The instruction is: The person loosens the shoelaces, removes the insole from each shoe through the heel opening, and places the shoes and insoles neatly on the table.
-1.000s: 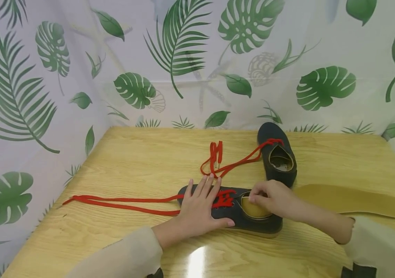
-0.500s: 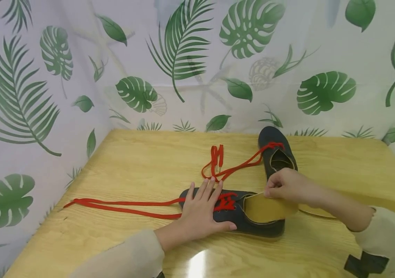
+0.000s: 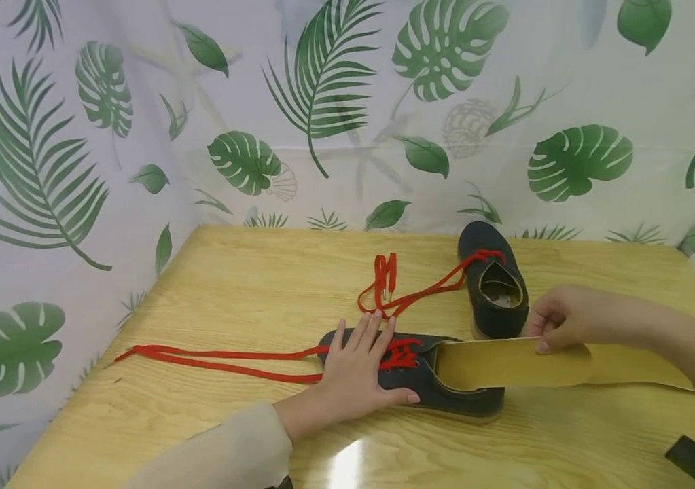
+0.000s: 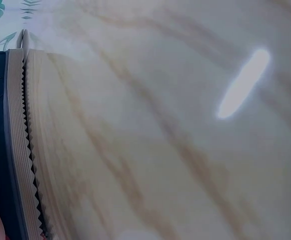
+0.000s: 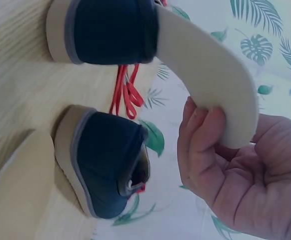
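My left hand (image 3: 353, 373) rests flat with spread fingers on the front of a dark blue shoe (image 3: 463, 402), which lies with its toe to the left. In my right hand (image 3: 576, 318) I pinch the heel end of a tan insole (image 3: 500, 363). Its front part is still inside the shoe's opening, so its tip is hidden. The right wrist view shows the pale underside of this insole (image 5: 215, 65), bent upward between my thumb and fingers (image 5: 203, 130). Red laces (image 3: 399, 354) cross the shoe under my left fingers and trail leftward.
A second dark blue shoe (image 3: 484, 261) stands behind, its red laces (image 3: 423, 293) spread leftward. Another tan insole (image 3: 640, 367) lies on the wooden table (image 3: 249, 272) at the right, partly behind the held one. A leaf-print cloth (image 3: 335, 183) hangs behind the table.
My right hand has moved rightward, drawing the insole farther out of the shoe's opening. My left hand has stayed on the shoe's front.
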Action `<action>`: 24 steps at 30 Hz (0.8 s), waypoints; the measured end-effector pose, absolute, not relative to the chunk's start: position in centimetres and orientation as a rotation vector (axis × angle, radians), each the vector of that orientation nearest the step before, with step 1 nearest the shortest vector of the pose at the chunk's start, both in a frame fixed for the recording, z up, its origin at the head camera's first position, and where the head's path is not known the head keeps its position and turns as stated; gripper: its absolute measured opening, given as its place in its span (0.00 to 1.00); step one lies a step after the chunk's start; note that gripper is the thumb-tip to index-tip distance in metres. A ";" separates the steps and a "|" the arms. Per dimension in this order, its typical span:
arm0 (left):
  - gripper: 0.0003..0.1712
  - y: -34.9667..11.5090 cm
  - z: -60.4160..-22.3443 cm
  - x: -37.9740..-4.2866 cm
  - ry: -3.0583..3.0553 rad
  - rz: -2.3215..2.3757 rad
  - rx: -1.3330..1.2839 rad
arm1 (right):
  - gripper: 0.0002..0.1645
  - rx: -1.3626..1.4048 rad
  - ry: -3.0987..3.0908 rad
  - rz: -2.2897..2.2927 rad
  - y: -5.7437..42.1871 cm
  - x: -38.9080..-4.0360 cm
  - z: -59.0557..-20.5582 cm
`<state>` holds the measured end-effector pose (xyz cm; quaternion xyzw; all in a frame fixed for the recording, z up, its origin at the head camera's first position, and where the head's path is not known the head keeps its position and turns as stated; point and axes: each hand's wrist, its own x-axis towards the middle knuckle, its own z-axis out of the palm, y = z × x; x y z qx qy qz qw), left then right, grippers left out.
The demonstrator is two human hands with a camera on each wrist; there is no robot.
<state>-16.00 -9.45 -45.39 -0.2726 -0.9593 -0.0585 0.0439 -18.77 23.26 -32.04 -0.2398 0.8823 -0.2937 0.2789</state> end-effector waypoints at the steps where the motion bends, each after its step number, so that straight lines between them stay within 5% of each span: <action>1: 0.63 -9.3 -45.4 -16.0 -2.934 -0.179 -0.834 | 0.06 -0.630 2.358 -0.797 23.6 -18.7 -32.0; 24: 0.63 -9.2 -45.4 -15.5 -2.972 -0.185 -0.836 | 0.04 -0.666 1.988 -1.000 31.6 -18.7 -32.8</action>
